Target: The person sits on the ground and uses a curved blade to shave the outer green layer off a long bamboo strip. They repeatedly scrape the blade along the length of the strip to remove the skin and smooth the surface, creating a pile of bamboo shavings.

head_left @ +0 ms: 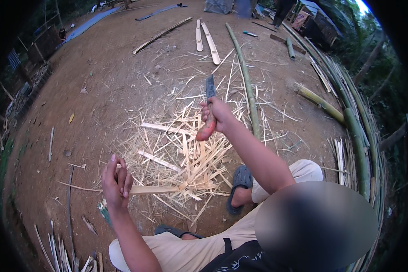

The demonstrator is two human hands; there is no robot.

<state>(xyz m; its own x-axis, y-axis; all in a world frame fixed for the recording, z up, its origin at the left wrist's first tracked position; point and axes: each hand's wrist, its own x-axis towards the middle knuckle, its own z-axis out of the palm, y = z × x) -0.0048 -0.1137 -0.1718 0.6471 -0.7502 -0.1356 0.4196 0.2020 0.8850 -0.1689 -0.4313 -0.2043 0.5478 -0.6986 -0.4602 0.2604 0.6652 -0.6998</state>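
My right hand [218, 112] is closed round the reddish wooden handle of a machete [210, 87]. Its dark, broad blade points away from me, above the pile of shavings. On the left, my left hand [116, 182] is raised with its fingers loosely bent and apart, and nothing shows plainly in its grasp. A flat pale bamboo strip [154, 189] runs from beside its fingers toward the pile; whether they touch cannot be told. Bamboo shavings and split strips [199, 156] lie heaped on the ground between my hands and feet.
A long green bamboo pole [244, 75] lies beyond the pile, with two split bamboo halves [209, 43] left of it. Thicker bamboo poles [358, 154] are stacked along the right. My clog-shod foot [241, 188] is beside the shavings. More strips [61, 249] lie at lower left.
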